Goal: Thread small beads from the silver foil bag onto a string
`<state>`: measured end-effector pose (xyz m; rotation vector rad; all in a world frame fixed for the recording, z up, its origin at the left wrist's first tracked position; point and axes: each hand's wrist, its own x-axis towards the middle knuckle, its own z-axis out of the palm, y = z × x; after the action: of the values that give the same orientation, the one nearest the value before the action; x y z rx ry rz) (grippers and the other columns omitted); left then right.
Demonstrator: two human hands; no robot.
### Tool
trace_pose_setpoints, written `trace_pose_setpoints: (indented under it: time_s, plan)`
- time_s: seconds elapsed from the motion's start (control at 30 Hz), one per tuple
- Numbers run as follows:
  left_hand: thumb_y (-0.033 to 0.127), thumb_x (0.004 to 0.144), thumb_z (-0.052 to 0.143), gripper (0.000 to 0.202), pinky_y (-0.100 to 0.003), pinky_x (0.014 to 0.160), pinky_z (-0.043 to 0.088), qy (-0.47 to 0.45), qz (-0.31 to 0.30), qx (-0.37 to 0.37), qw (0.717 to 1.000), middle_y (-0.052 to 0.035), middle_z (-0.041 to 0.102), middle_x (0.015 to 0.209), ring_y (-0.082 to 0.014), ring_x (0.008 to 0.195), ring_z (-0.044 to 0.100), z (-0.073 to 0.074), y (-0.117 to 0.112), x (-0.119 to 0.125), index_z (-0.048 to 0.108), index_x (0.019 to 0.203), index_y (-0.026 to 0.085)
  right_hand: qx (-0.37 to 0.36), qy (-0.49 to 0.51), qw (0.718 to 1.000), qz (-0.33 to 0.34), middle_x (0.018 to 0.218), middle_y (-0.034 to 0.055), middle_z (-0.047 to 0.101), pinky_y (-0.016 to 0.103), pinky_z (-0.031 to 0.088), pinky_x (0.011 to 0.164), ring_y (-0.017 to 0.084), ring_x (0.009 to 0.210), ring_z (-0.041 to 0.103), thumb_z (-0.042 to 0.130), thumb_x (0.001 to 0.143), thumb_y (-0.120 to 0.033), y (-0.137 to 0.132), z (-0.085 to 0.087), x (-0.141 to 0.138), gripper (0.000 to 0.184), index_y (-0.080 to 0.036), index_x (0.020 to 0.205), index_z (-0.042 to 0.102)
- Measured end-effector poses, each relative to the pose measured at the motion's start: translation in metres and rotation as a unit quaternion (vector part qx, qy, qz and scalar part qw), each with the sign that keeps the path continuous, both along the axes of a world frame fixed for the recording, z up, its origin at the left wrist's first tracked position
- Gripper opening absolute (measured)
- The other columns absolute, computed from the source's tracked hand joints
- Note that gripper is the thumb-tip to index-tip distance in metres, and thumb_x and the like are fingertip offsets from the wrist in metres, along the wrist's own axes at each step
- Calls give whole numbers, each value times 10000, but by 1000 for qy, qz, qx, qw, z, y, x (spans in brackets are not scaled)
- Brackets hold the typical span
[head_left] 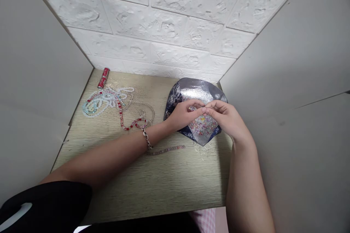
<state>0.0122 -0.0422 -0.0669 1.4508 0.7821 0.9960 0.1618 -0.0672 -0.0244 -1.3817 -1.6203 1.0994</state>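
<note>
— What lies farthest left of the fingers?

— A red tube (103, 77), well away from them at the back of the table (164, 182). Just in front of it is a heap of pale bead strands (101, 103), and nearer the fingers a red-bead strand (131, 124) trails off that heap.

— And closer in?

— A chain bracelet (147, 139) sits on the left wrist. Below that wrist, toward the person, a pink bead strand (166, 149) lies flat on the wood, apart from both hands.

— The hands themselves?

— The left hand (183, 115) comes in from the left, its fingers curled and its thumb and forefinger pressed together at the tips. The right hand (228, 118) meets it from the other side in the same way, and the two sets of fingertips touch. Whatever is pinched between them is too small to make out.

— Where is the pouch?

— The foil pouch (191, 93) lies directly under the fingers. Its silver top shows behind them and its point shows in front. The loose beads (203, 127) are just below the fingertips, pale pink and mixed, lying in the open pouch. A few thin threads (203, 149) stray onto the table in front of the pouch's point.
</note>
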Motion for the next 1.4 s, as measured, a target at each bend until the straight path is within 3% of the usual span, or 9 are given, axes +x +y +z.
trace_pose_setpoints:
  time_s: [0.17, 0.27, 0.43, 0.63, 0.87, 1.0, 1.13, 1.27, 1.4]
  plan:
    - [347, 706, 551, 229, -198, 501, 365, 36, 12, 24, 999, -14, 568, 677, -54, 531, 441, 0, 1, 1, 607, 776, 137, -3, -24, 1000, -20, 696, 15, 563, 246, 385, 601, 121, 658, 496, 571, 699, -338, 0, 2, 2, 169, -172, 728, 581]
    - [298, 726, 519, 192, -202, 538, 357, 47, 1, 44, 998, -10, 554, 644, -67, 582, 450, 0, 2, 1, 606, 714, 127, 11, -124, 991, -53, 661, 14, 553, 251, 360, 557, 125, 614, 477, 497, 742, -366, -1, 2, 6, 215, -176, 715, 594]
    - [300, 733, 497, 200, -205, 534, 326, 69, 7, 57, 996, 12, 506, 596, -60, 552, 405, -1, 3, 2, 591, 699, 128, 6, -349, 935, -61, 700, 38, 602, 274, 360, 599, 154, 643, 508, 440, 733, -212, -2, -1, 9, 184, -175, 694, 616]
    - [322, 740, 476, 222, -206, 522, 297, 94, 17, 58, 994, 20, 478, 589, -61, 547, 381, -2, 3, 2, 586, 711, 131, -73, -458, 884, -55, 933, 86, 600, 248, 377, 663, 178, 818, 533, 400, 620, -28, -1, -5, 6, 324, -151, 818, 625]
    - [310, 747, 455, 216, -202, 515, 284, 102, 11, 58, 993, 30, 439, 562, -55, 531, 354, 0, 0, 2, 568, 690, 136, -111, -524, 843, -51, 809, 120, 609, 297, 370, 607, 232, 761, 548, 419, 733, -234, 1, -7, -4, 191, -140, 781, 578]
    - [297, 746, 457, 205, -203, 525, 296, 106, 13, 63, 992, 25, 458, 574, -57, 544, 371, 0, -1, 2, 574, 689, 139, -134, -462, 877, -4, 727, 109, 608, 315, 394, 590, 219, 687, 563, 338, 794, -321, 2, -5, -8, 299, -161, 642, 539]
    - [306, 758, 446, 214, -207, 551, 325, 102, 9, 63, 993, 13, 493, 598, -66, 577, 412, -2, 1, 2, 561, 690, 139, -254, -262, 930, 35, 680, 69, 614, 285, 460, 553, 148, 550, 571, 323, 815, -302, -1, -2, -11, 263, -165, 715, 524]
    - [308, 770, 434, 194, -207, 545, 335, 74, 29, 50, 996, 20, 480, 597, -62, 561, 410, -4, 2, 3, 527, 722, 144, -322, -123, 937, 63, 736, 55, 615, 259, 498, 632, 123, 629, 598, 384, 815, -274, -5, 2, -14, 188, -167, 809, 538]
    - [305, 773, 429, 178, -201, 515, 320, 39, 44, 24, 998, 39, 439, 559, -52, 518, 383, -5, 3, 3, 490, 712, 150, -311, -41, 946, 86, 848, 52, 599, 250, 498, 689, 110, 716, 596, 378, 817, -218, -5, 1, -17, 181, -175, 856, 549]
